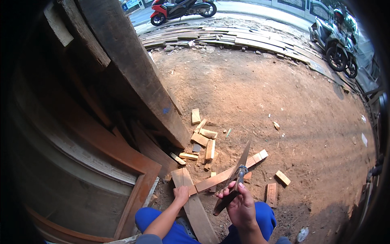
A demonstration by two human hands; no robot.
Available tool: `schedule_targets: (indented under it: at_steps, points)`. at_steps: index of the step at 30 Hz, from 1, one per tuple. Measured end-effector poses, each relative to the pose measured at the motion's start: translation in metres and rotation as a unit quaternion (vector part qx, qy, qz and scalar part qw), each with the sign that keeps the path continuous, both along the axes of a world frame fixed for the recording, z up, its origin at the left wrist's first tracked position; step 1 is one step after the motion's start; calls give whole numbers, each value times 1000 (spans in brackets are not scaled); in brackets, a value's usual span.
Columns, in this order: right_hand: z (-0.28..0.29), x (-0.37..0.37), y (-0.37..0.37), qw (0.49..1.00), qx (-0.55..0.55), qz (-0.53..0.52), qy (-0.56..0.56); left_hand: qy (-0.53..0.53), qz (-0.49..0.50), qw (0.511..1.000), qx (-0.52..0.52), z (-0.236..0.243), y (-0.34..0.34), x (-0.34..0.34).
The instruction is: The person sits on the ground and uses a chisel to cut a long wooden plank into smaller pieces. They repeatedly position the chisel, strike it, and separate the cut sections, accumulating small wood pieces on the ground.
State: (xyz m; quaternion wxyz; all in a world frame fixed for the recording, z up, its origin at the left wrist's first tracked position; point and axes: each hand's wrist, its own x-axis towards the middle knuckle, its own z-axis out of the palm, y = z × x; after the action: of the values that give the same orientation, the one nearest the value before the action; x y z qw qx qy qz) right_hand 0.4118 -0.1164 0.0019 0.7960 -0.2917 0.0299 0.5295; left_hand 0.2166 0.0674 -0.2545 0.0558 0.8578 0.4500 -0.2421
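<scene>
My left hand (181,195) is closed on the near end of a long wooden strip (217,180), where the strip crosses a wide plank (198,215). The plank slopes up from between my knees. Thin cross lines show near the strip's far end. In my right hand (242,205), palm turned up, a hand saw (243,158) is gripped by its dark handle. Its tapering blade points up and away, above the strip; teeth are too small to make out. Whether the blade touches the strip, I cannot tell.
Several short wooden blocks (209,149) lie piled beyond the plank. A block (282,178) and a reddish brick-shaped piece (271,194) lie to the right. A wooden frame (136,203) and a thick post (134,77) stand at left. Motorbikes (178,10) are parked at the back.
</scene>
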Motion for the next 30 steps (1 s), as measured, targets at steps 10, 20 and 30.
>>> schedule_targets:
  at_steps: [10,20,30]
  points:
    - [3,12,-39,994,94,-61,-13,-39,-13,999,11,-7,1,-1]
    - [20,25,-48,999,13,-30,-25,-16,-17,1000,16,-5,2,-1]
    - [26,37,-57,980,-57,-189,32,-51,-1,999,16,-7,-1,-6]
